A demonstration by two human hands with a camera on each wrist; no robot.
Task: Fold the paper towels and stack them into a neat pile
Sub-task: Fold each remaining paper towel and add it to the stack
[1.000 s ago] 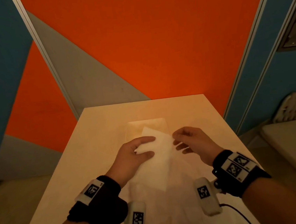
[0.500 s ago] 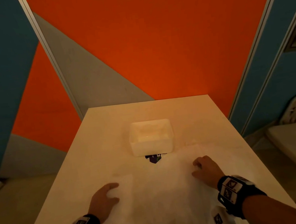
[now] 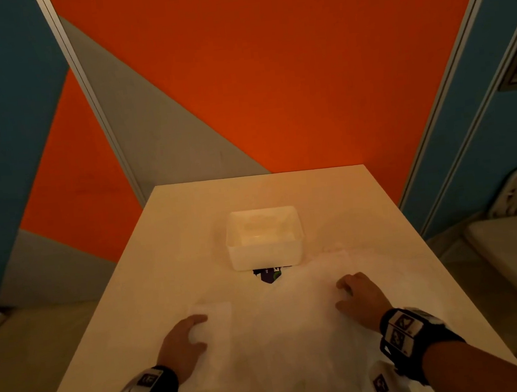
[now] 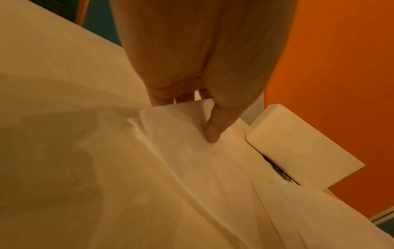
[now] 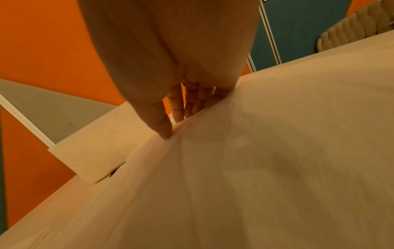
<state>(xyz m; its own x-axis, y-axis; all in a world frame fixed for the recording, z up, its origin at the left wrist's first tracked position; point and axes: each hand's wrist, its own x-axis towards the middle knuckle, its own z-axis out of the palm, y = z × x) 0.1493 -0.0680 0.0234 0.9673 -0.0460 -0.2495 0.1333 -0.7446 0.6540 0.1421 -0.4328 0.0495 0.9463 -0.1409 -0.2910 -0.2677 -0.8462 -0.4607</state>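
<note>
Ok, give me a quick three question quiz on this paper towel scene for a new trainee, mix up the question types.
1. True or false: the white bin stands on the table beyond both hands.
2. Multiple choice: what is the left hand doing? A) pinching a folded paper towel at its far end B) resting in the bin C) hanging off the table edge
3. Short answer: what does the right hand pinch in the right wrist view?

Key: 1 true. 2 A. 3 A raised ridge of the spread paper sheet, between the thumb and the other fingers.
</note>
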